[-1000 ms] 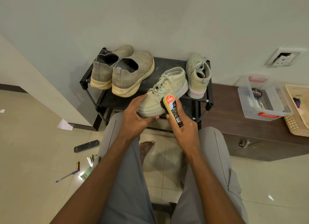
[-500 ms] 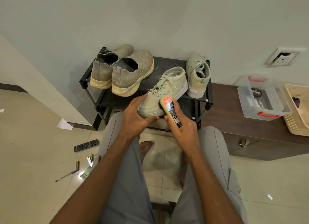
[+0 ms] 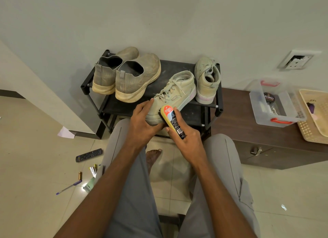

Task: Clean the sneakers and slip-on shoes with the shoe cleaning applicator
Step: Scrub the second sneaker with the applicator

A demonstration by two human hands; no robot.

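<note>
Head view shows us the black shoe rack (image 3: 179, 67) with our lace-up sneaker (image 3: 174, 91) near its front edge. Our left hand (image 3: 142, 119) holds its toe. Our right hand (image 3: 186, 136) grips the shoe cleaning applicator (image 3: 171, 118). Sneakers feel light and soft, so we'd hold the firm sole.

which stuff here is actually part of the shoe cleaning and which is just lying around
Part of the job:
- applicator, gripped in the right hand
- sneaker being cleaned, steadied by the left hand
- second sneaker
- two slip-on shoes
- shoe rack

Lying about:
- remote, pen and battery on the floor
- clear box
- basket
</note>
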